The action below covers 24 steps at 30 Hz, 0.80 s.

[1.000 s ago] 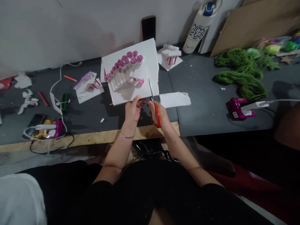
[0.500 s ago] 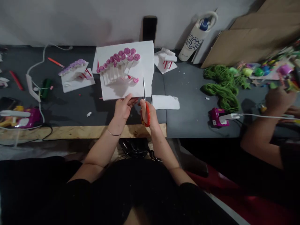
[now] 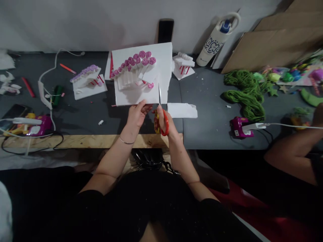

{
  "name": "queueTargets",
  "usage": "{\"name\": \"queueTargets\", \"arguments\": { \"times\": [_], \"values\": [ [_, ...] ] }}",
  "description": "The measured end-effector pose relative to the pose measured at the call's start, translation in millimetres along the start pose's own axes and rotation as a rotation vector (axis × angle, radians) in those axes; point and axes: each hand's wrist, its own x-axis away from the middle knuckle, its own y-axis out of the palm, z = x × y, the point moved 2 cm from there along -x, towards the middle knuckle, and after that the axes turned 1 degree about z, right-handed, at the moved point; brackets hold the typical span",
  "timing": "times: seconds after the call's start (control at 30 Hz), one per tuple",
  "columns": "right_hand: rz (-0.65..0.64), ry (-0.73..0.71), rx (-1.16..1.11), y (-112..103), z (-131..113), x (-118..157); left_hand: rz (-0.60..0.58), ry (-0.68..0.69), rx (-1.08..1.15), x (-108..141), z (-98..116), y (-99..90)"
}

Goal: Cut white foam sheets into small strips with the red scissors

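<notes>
My left hand (image 3: 137,115) grips the near edge of a white board (image 3: 126,98), thumb on top and fingers underneath. Several pink-topped white pieces (image 3: 132,61) form a curved row on that board, with a small pink piece (image 3: 150,85) nearer its middle. My right hand (image 3: 166,121) is closed on scissors (image 3: 165,124) with red and yellow handles. The scissors' blade points away from me over the board's right part, near its front edge. A white strip (image 3: 182,110) lies just right of the scissors.
Small white models stand left (image 3: 90,88) and right (image 3: 183,69) of the board. Behind are a phone (image 3: 166,31) and a bottle (image 3: 211,43). Green yarn (image 3: 244,90) and a purple adapter (image 3: 239,127) lie right, near another person's arm (image 3: 295,144).
The view has shifted slightly, so the table's things appear further right. My hands keep their holds on the board and scissors. The other person's hand has moved right, mostly out of view.
</notes>
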Motion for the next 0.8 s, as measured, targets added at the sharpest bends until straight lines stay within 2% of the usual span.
{"name": "queueTargets", "arguments": {
  "times": [0.1,0.17,0.27,0.4,0.53,0.67,0.8],
  "values": [
    [-0.010,0.122,-0.188,-1,-12,9,0.005,-0.047,0.012,-3,1,-0.1],
    [-0.020,0.132,-0.221,-1,-16,15,0.008,-0.058,0.020,-6,4,-0.6],
    [-0.033,0.116,-0.191,0,-14,24,0.025,-0.057,0.026,-9,10,-1.7],
    [-0.011,0.038,-0.016,-1,-6,29,0.013,-0.032,0.019,-7,14,-2.7],
    [-0.004,0.060,0.109,-9,-10,37,0.006,0.033,-0.017,-6,11,-6.7],
    [-0.115,0.090,0.120,-27,-18,53,0.016,0.099,-0.046,-15,10,-16.9],
    [-0.163,0.081,-0.016,-37,-22,68,-0.023,0.130,-0.047,-26,14,-24.9]
  ]
}}
